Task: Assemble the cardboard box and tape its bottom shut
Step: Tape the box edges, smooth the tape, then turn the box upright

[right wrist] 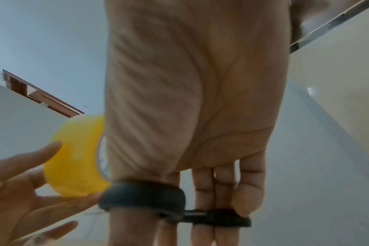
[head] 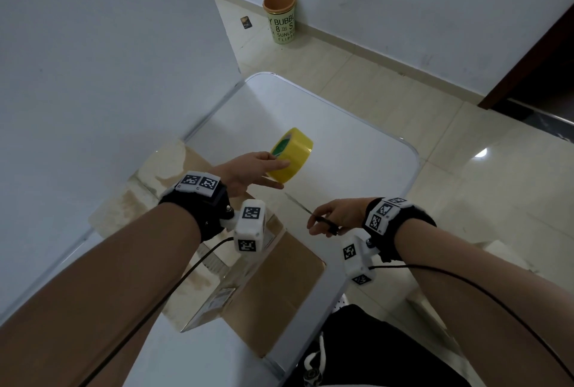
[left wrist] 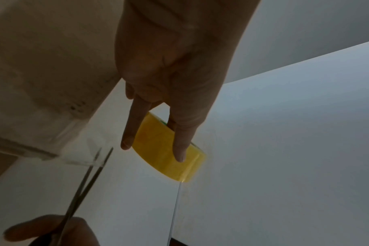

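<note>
Cardboard box lies on the white table at its near edge. Beyond it, the right hand grips black-handled scissors, blades slightly apart. Farther in, toward the table's middle, the left hand touches the yellow tape roll with straight fingers.
</note>
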`<state>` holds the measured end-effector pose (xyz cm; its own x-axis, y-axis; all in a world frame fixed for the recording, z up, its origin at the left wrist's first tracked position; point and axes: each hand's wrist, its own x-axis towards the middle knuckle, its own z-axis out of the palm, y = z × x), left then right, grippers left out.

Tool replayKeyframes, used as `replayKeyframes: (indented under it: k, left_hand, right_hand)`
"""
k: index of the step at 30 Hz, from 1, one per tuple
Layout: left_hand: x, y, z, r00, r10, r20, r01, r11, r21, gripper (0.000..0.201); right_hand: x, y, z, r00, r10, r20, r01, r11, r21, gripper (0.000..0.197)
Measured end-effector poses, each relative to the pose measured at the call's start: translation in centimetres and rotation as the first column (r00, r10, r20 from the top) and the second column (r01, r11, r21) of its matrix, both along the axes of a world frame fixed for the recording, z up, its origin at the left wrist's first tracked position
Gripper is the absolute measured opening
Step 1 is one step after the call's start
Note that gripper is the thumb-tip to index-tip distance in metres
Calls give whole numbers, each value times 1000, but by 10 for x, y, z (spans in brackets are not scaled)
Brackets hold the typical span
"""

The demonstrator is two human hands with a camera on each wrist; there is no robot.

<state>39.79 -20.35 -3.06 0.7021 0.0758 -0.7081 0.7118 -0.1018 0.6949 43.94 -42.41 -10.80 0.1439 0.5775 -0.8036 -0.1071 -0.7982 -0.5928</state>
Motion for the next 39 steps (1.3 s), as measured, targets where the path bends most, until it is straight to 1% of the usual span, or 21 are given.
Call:
replayKeyframes:
  k: [2,4,5,7,9,10,13,15,16,18,20,22,23,25,26,27,30,32,34,36,39]
  left_hand:
    - [1,3,1,1000,21,15,-21,1000,-14,41]
    - [2,6,2,999,26,24,-25,999,-29,39]
    - [2,8,3,999,23,25,-22,999,-35,35]
    - [2,10,4,999,24,27,-22,998,-50,22]
    - [4,12,4,999,29,23,-28,998,-53,15]
    - [5,13,5,1000,26,14,-25,999,-42,16]
    - [7,15,8,1000,-19,-15,19,1000,-4,21]
    - [7,16,10,999,-45,-30,46,999,21,24]
    - [7,16,11,997,-63,-36,64,997,43,26]
    - [9,16,14,993,-110,-46,115,987,116,32]
    - [11,15,15,988,-147,-52,154,969,192,33]
    - [15,13,15,984,-166,-65,177,953,246,35]
    - [18,12,15,983,-172,-66,184,948,259,37]
    - [22,8,16,980,-190,-60,199,940,277,40]
    - [24,6,15,977,-205,-58,213,931,297,40]
    - [26,5,15,974,-221,-56,227,917,327,39]
    - [29,4,13,977,-213,-9,198,892,407,42]
    - [29,4,12,984,-171,50,134,897,422,46]
    - [27,4,11,980,-172,95,102,859,502,41]
    - [26,4,9,971,-197,133,80,799,596,31]
    - [26,3,5,967,-188,172,38,773,634,23]
  right_hand:
    - [7,-3,-8,980,-143,136,154,986,-68,29]
    - [17,-3,-15,916,-186,355,241,963,-118,42]
    - [21,-2,-17,882,-145,448,234,961,-150,46]
    - [27,5,-20,820,19,572,153,956,-251,44]
    - [30,13,-26,766,144,626,84,944,-320,39]
    - [32,17,-30,768,138,625,83,947,-311,40]
    - [36,26,-34,792,67,606,83,973,-216,48]
    - [41,30,-31,750,19,661,103,984,-145,43]
    - [45,31,-28,724,-73,686,156,986,-60,42]
    - [53,33,-16,651,-326,686,253,945,209,49]
    - [63,37,4,612,-433,661,192,893,407,67]
    - [70,45,23,636,-318,704,-8,908,418,82]
    - [71,51,31,631,-203,749,-125,926,356,80]
    - [70,62,43,584,49,810,-304,938,163,65]
    - [68,66,48,570,126,812,-335,938,90,56]
    - [67,69,50,566,146,811,-330,942,61,48]
    - [64,69,51,598,58,799,-231,967,103,42]
    - [65,65,48,663,-51,747,-133,974,185,40]
    - [66,63,47,700,-136,701,-62,967,249,36]
    - [67,61,47,705,-169,689,-43,959,279,33]
    - [68,60,47,704,-161,692,-47,961,271,33]
